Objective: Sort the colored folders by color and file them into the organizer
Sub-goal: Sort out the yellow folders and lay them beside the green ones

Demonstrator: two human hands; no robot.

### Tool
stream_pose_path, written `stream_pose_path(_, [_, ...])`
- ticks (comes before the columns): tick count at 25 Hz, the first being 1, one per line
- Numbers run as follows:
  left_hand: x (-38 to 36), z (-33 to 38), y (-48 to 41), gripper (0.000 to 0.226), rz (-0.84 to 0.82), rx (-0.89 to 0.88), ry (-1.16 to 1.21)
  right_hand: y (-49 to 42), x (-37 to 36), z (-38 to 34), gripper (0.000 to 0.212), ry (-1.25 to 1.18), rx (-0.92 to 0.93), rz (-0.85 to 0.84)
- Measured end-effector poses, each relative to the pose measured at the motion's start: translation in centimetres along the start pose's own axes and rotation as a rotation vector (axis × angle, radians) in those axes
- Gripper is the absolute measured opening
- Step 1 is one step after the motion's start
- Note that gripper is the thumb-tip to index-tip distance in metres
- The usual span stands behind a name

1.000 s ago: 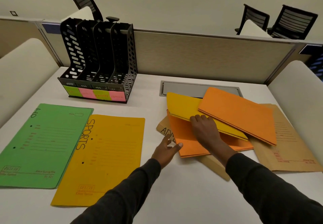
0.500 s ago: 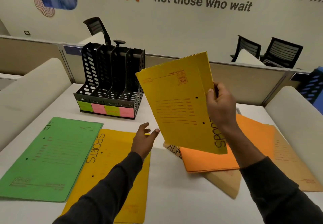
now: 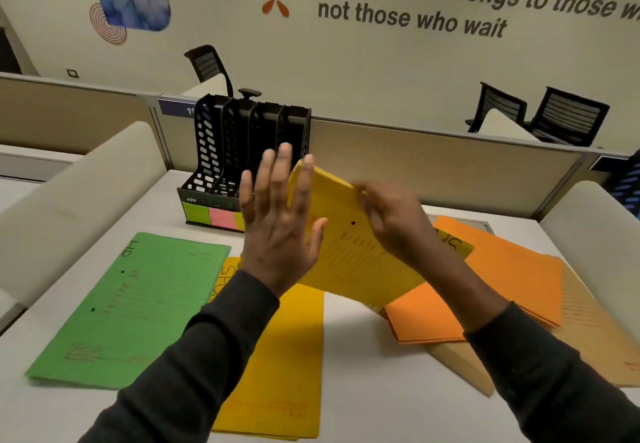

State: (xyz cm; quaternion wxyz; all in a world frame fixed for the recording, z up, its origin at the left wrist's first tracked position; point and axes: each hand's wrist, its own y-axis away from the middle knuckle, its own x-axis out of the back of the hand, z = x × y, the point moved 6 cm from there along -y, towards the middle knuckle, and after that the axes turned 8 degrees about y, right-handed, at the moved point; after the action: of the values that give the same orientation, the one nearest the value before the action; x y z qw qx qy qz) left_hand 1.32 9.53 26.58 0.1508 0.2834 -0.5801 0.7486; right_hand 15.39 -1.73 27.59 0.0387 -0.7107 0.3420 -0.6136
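Right hand [image 3: 394,224]: motion-blurred, fingers curled over the top edge of the yellow folder [image 3: 349,255], gripping it. Folder is off the desk [image 3: 363,390], tilted, printed face toward the camera, high corner at 11 o'clock, low edge at 5 o'clock over the orange pile.

Left hand [image 3: 277,221]: not gripping anything, fingers straight and spread, palm turned toward the folder's left corner. It overlaps that corner in view, but I can't tell if there's contact.

Organizer [image 3: 242,145]: black, perforated, four upright slots, at 11 o'clock against the partition at the desk's far edge. The front strip shows green and pink labels and the start of a yellow one. The rest is hidden behind the left hand.

Flat on the desk:
- green folder [image 3: 131,304] at 8 o'clock, marked "HR"
- second yellow folder [image 3: 287,356] at 6 o'clock, just beside the green one, partly under the left sleeve
- orange folders [image 3: 502,269] at 3–4 o'clock, overlapping each other
- brown folders [image 3: 606,338] at 4 o'clock, under the orange ones
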Motion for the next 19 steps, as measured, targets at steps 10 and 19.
stream_pose_path(10, [1.1, -8.5, 4.1, 0.02, -0.314, 0.403, 0.175, 1.3, -4.3, -6.6, 0.053, 0.09, 0.121, 0.085])
stream_pose_path(19, [-5.7, -18.5, 27.0, 0.034, -0.501, 1.368, 0.43, 17.8, -20.1, -1.3, 0.083, -0.213, -0.758, -0.458])
